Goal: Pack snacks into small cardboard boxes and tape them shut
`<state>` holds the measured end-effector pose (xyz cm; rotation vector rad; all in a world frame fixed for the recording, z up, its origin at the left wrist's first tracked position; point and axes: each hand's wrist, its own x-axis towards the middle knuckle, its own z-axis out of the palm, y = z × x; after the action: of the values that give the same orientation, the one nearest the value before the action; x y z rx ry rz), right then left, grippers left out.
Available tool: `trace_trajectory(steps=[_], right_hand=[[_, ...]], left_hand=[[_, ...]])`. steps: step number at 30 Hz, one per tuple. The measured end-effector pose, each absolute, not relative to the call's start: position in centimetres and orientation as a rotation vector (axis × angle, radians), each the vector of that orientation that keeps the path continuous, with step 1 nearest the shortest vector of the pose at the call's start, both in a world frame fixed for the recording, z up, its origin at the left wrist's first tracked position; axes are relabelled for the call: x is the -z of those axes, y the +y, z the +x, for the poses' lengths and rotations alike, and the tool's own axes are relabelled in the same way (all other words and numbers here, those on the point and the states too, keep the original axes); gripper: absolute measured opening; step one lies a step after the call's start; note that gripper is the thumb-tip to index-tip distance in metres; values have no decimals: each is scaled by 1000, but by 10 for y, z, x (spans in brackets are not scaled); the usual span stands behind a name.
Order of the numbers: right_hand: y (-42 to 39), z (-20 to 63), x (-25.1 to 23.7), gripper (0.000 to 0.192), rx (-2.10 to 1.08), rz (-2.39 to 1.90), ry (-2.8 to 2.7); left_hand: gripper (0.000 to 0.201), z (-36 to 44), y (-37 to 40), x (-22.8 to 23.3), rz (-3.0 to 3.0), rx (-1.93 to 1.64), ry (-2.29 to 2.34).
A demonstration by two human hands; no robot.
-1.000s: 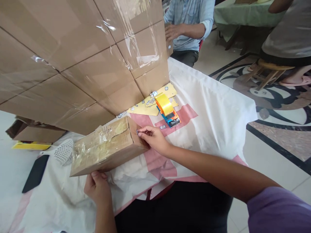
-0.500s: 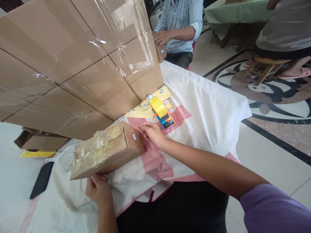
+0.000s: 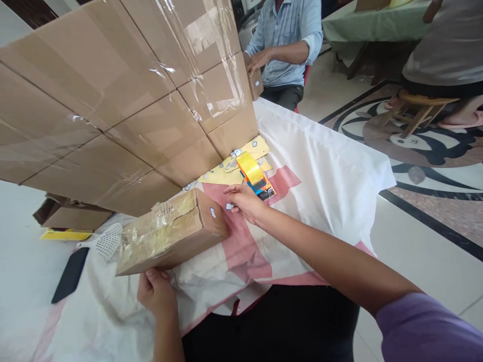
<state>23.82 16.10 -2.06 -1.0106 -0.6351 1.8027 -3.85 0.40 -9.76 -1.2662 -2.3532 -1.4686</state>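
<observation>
White sticker (image 3: 229, 206) newly in right hand (image 3: 245, 202)

No writing, brand or number can be read anywhere in the frame. The small white sticker (image 3: 212, 212) on the end of the taped parcel (image 3: 171, 234) at centre left is too small to make out, as are the little white labels (image 3: 229, 165) on the yellow sheet (image 3: 241, 161) just above centre

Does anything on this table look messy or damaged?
Yes: the small box under the left hand has wrinkled, bunched tape along its top seam. Loose little stickers lie scattered near the tape dispenser.
</observation>
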Motion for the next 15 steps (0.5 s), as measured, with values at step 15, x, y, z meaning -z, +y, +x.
trace_trajectory(steps=[15], right_hand=[[169,239,34,47,-1627,-1260,-943]], left_hand=[[41,-40,2,99,-1272,1509,-2375]])
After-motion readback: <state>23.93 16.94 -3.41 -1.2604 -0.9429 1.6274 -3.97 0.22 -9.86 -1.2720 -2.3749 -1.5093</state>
